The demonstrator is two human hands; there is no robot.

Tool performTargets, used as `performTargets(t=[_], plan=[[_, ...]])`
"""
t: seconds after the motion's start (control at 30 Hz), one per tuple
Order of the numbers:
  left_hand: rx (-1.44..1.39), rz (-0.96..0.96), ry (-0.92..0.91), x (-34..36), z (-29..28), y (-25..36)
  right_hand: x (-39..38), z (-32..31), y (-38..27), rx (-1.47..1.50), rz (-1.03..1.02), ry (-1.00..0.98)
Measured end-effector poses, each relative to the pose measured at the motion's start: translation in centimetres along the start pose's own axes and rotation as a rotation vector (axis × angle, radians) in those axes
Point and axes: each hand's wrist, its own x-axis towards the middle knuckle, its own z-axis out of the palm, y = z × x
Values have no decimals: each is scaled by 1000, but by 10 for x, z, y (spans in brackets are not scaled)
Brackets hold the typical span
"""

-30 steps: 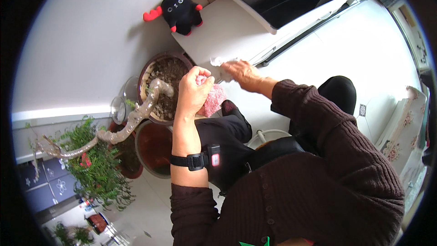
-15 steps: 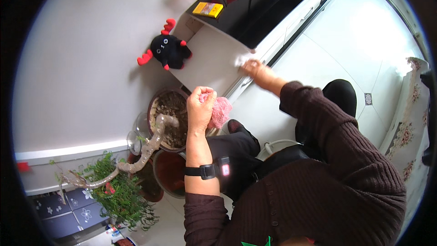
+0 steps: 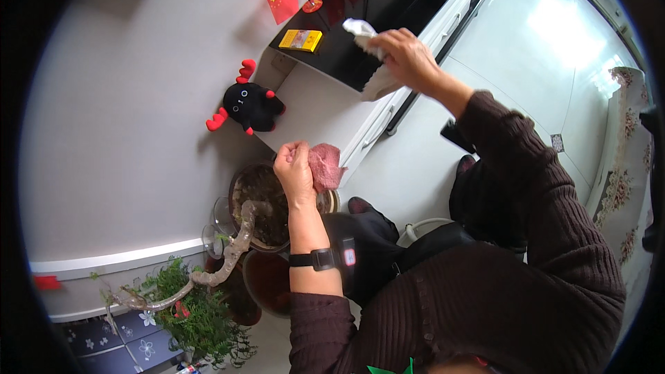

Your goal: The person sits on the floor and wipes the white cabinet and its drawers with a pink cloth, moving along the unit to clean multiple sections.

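Observation:
My left hand point(image 3: 294, 170) is closed on a pink fluffy cloth point(image 3: 325, 165), above a potted plant's soil point(image 3: 270, 228) with a bent pale trunk point(image 3: 235, 246). My right hand point(image 3: 409, 59) grips a pale cloth point(image 3: 381, 84) above the front edge of the cabinet's glossy black top point(image 3: 336, 55); whether the cloth touches it, I cannot tell. A yellow flat box point(image 3: 300, 40) lies on that top, left of my right hand. A black plush toy point(image 3: 253, 107) with red antlers sits on the lower white surface point(image 3: 312, 107) against the wall.
Small red flags point(image 3: 282, 3) stand at the back of the cabinet. Leafy greenery point(image 3: 201, 312) and more pots point(image 3: 267, 284) are at lower left. A white tiled floor point(image 3: 509, 41) runs along the drawers; a flowered cover point(image 3: 616, 194) is at far right.
My right hand has risen with the pale cloth from the lower white surface toward the black top. My left hand has moved a little within the view, still gripping the pink cloth.

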Motion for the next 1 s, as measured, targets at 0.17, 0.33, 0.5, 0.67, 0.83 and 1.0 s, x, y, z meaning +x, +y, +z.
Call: performTargets(t=[0.17,0.33,0.5,0.67,0.83,1.0], plan=[[17,-22,16,2,2,-1,-5,29,-7,-122,76,-380],[34,-25,24,5,-1,-3,-22,28,-5,240,-181,-304],[41,-142,-118,2,9,11,-10,4,-9,869,477,-350],[23,-168,-677,-21,51,16,-11,12,-53,1476,708,-93],[-160,-249,-567,-19,63,9,-24,11,-76,1350,582,-163],[-364,-277,-319,-9,44,8,-43,-9,-66,1150,416,-665]])
